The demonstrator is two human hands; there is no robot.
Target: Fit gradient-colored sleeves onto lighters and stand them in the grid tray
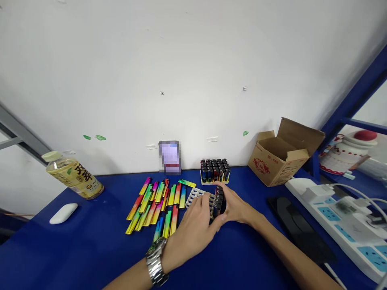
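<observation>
My left hand (193,225), a metal watch on its wrist, and my right hand (234,207) meet at the middle of the blue table (90,249). Together they close round a row of dark lighters (218,201) standing in a white slotted tray (195,195). The fingers of both hands curl against the lighters. To the left lie several rainbow-coloured lighter sleeves (157,203) in loose rows. Behind my hands, by the wall, stands a full tray of dark lighters (215,170).
An open cardboard box (282,159) sits at the back right. A black flat object (298,227) and a white power strip (341,219) lie on the right. A tea bottle (72,175) and a white mouse (63,212) are on the left.
</observation>
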